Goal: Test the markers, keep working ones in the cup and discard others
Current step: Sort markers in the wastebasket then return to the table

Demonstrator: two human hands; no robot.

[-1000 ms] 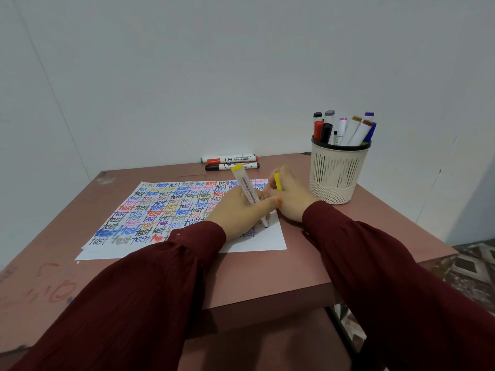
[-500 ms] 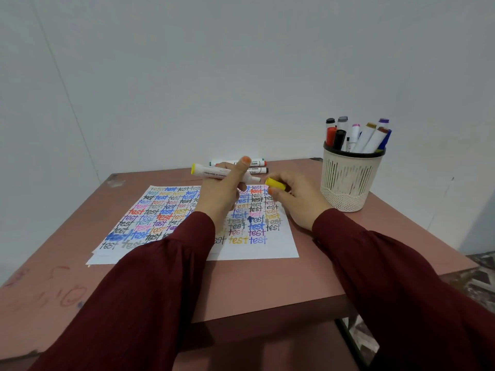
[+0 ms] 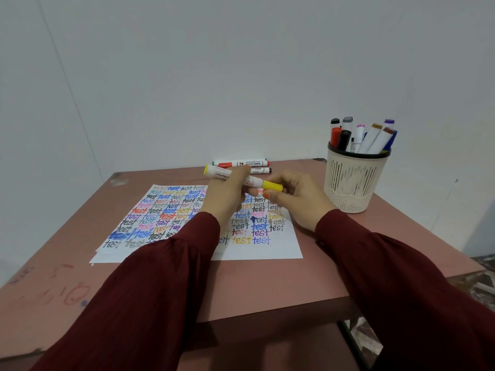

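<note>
Marker [image 3: 220,174] in left fingers [image 3: 238,178], cap [image 3: 272,185] (yellow) pinched

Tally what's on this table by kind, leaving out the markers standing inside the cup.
Held yellow marker: 1
Whiteboard markers lying at the back: 3
Cup: 1
Paper stack: 1
Total: 6

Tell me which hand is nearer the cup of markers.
Right. The right hand, pinching the yellow cap, is close to the cup, on its left; the left hand grips the yellow marker farther left, over the paper.
</note>
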